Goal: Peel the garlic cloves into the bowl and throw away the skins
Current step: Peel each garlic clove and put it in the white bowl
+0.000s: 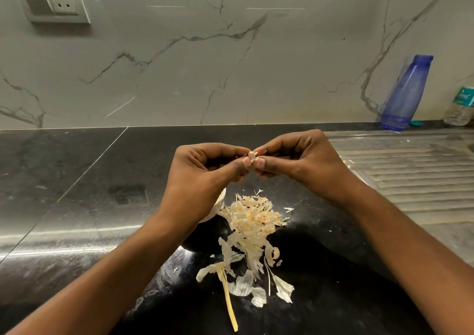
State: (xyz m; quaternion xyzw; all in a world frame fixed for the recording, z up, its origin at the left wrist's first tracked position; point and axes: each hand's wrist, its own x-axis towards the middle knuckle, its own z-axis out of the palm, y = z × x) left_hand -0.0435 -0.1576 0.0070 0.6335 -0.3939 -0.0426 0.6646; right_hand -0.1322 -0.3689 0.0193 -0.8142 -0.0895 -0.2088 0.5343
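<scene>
Garlic clove (252, 156) pinched in mid-air between both hands, above the black desk (102, 180) and behind the heap of skins (252, 221). Left hand (202, 173) curled, thumb and forefinger closed on the clove's left side, remaining fingers (218, 152) folded in towards the palm. Right hand (305, 160) curled likewise, thumb and forefinger tips nipping the clove's right side, close against the left thumb tip. Clove small and pale (too small to tell how much of it is peeled).

Skins heaped on the desk below the hands, loose strips and flakes trailing towards the near edge, one long yellowish strip (229, 304) nearest. Bowl (215, 232) dark, just left of the heap, mostly hidden under the left wrist, something pale at its rim.

Ribbed steel draining board (410, 170) to the right. Blue bottle (405, 96) upright against the marbled wall, far right; clear labelled bottle (461, 106) beside it, a small teal cap (416, 123) between them. Switch-and-socket plate (55, 2) on the wall, upper left.
</scene>
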